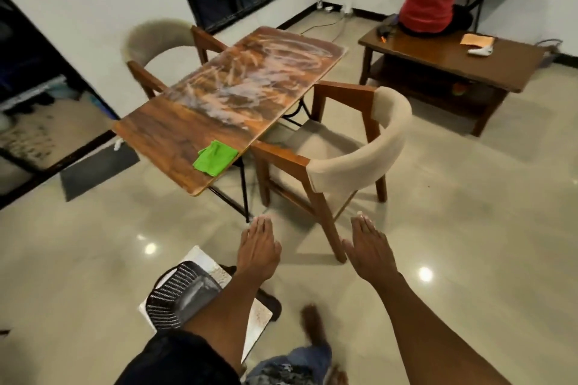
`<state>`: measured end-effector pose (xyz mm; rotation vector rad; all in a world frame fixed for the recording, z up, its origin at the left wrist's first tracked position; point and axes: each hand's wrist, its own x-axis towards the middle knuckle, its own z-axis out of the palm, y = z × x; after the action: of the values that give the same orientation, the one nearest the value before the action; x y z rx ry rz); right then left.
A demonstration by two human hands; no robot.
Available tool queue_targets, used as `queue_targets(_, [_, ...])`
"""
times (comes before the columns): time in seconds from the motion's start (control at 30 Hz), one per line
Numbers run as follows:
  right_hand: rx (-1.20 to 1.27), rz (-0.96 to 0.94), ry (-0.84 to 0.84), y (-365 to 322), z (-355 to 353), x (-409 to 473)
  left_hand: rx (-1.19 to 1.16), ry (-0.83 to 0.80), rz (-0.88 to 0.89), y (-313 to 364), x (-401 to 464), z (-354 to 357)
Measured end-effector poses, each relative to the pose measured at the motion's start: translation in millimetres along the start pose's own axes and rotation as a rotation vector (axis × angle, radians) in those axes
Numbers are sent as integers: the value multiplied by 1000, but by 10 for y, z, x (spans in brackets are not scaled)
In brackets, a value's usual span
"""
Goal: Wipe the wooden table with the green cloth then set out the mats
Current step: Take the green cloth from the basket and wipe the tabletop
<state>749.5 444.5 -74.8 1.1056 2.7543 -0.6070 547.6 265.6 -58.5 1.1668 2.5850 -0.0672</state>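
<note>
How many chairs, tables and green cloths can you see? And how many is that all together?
Chairs: 2, one behind the wooden table at and one in front at
Tables: 2, the wooden table and a darker low table
Green cloths: 1
Total: 5

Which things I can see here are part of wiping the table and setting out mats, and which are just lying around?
Part of the job:
- long wooden table smeared with white streaks
- folded bright green cloth on its near end
- black woven mats tucked under the left arm
- empty left hand and right hand

Just lying about:
- two cushioned wooden chairs
- dark low table with papers, where a person sits
- grey doormat
</note>
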Motion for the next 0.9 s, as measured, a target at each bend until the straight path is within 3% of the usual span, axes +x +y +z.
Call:
queue_targets(0.27, [21,-130,-73,16,9,680,-66,-59,-169,-190,449,-15])
queue_targets(0.63, [-24,-136,-110,60,-420,1642,-197,50,-183,-37,1428,-309])
queue_targets(0.9, [-79,-365,-217,-542,-624,2690,-280,50,-440,-655,1731,-364])
